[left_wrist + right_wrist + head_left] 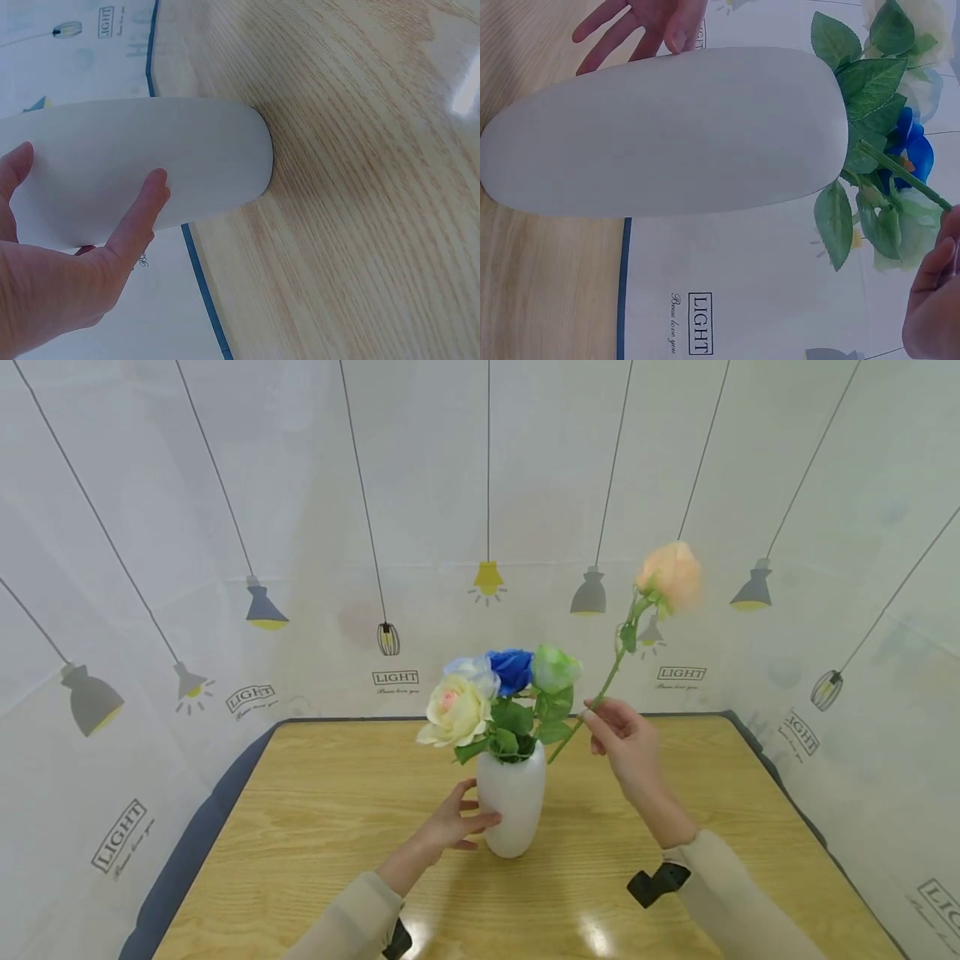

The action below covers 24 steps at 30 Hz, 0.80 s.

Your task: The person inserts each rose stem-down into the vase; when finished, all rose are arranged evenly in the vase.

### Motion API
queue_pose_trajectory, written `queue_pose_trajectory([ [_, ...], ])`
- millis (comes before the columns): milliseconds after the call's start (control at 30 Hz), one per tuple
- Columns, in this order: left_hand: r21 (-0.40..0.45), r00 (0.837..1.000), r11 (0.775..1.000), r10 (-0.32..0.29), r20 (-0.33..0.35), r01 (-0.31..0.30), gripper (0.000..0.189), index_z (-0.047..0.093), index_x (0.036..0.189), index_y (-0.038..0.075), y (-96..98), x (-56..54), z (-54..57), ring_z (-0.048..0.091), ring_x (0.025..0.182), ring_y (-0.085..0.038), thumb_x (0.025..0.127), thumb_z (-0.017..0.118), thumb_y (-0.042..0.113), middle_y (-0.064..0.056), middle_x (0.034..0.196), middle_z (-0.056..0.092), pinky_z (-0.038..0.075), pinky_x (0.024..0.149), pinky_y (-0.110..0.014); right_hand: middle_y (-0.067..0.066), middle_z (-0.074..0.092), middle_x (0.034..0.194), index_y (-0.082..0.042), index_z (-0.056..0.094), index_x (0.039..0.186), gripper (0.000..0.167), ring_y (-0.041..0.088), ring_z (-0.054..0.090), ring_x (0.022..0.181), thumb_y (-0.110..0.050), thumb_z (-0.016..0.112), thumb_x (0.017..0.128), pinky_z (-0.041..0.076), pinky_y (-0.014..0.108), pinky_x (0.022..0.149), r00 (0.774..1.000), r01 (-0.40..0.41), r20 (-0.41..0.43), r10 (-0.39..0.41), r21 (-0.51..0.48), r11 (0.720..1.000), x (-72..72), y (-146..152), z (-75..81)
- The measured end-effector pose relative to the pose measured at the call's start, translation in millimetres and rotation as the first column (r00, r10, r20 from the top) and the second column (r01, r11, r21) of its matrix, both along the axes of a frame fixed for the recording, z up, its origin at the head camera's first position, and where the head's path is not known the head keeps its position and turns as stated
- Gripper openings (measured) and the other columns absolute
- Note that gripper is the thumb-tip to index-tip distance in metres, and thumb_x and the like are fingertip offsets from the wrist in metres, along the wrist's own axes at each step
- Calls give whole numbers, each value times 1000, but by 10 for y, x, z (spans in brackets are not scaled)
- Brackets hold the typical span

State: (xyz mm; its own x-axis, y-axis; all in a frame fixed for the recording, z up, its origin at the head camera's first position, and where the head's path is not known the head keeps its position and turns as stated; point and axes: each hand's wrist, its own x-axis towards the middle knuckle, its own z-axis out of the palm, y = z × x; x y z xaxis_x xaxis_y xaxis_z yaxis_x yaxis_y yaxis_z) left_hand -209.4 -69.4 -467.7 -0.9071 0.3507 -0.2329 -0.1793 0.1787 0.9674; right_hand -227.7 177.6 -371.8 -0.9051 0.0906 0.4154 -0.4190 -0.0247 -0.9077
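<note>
A white vase stands upright on the table, holding a cream rose, a pale blue rose, a blue rose and a green-white rose. My left hand rests against the vase's left side, fingers spread; in the left wrist view one straight finger lies along the white wall. Right of the vase, my right hand pinches the green stem of a peach rose. That rose leans up and right, its lower stem end close by the vase mouth.
The wooden table has a dark blue edge along its sides and back. Behind it hangs a pale cloth printed with lamps. Green leaves stick out over the vase rim toward the right hand.
</note>
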Motion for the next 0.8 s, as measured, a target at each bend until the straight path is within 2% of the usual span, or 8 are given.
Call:
queue_pose_trajectory([
  [200, 1, 1000, 1000, -1, -1, 1, 81, 18, 137, 5, 0, 0, -13, 51, 99, -39, 78, 68, 30, -28, 125, 34, 49, 68, -43, 14, 59, 77, 12, 56, 98, 22, 9, 45, 48, -5, 60, 84, 41, 21, 43, 998, -36, -41, 38, 42, 998, -40, -112, 80],
  [300, 0, 1000, 1000, 0, -1, 0, 81, 18, 137, 5, 1, 7, -2, 51, 99, -39, 78, 68, 30, -28, 125, 34, 49, 68, -43, 20, 57, 78, 13, 56, 98, 19, 10, 45, 48, 0, 58, 84, 41, 21, 43, 997, -50, -55, 52, 44, 998, -41, -177, 126],
  [433, -2, 1000, 1000, 2, 1, -2, 82, 18, 137, 5, 6, 14, 12, 51, 99, -38, 78, 68, 30, -28, 126, 34, 49, 69, -44, 27, 54, 77, 13, 56, 95, 15, 14, 45, 46, 3, 57, 84, 40, 21, 42, 995, -58, -78, 67, 119, 991, 23, -279, 222],
  [600, -7, 1000, 1000, 3, -2, -3, 81, 19, 137, 5, 14, 22, 8, 51, 99, -39, 78, 68, 29, -28, 125, 35, 49, 68, -43, 26, 55, 75, 10, 58, 93, 12, 25, 45, 46, 0, 56, 85, 40, 24, 42, 993, -60, -82, 85, 271, 961, 98, -365, 257],
  [700, -6, 1000, 1000, 5, -3, -5, 81, 18, 137, 5, 18, 18, -1, 50, 99, -39, 78, 68, 30, -28, 125, 35, 49, 68, -43, 21, 57, 74, 9, 59, 93, 12, 24, 44, 44, 0, 57, 85, 39, 25, 39, 990, -47, -110, 90, 345, 937, 117, -398, 247],
  [800, -3, 1000, 1000, 8, -1, -8, 82, 18, 137, 5, 24, 10, -5, 50, 100, -39, 78, 68, 30, -27, 126, 34, 49, 69, -44, 16, 58, 74, 8, 60, 93, 12, 16, 43, 42, -1, 58, 84, 36, 24, 37, 983, -17, -160, 86, 387, 922, 97, -415, 220],
])
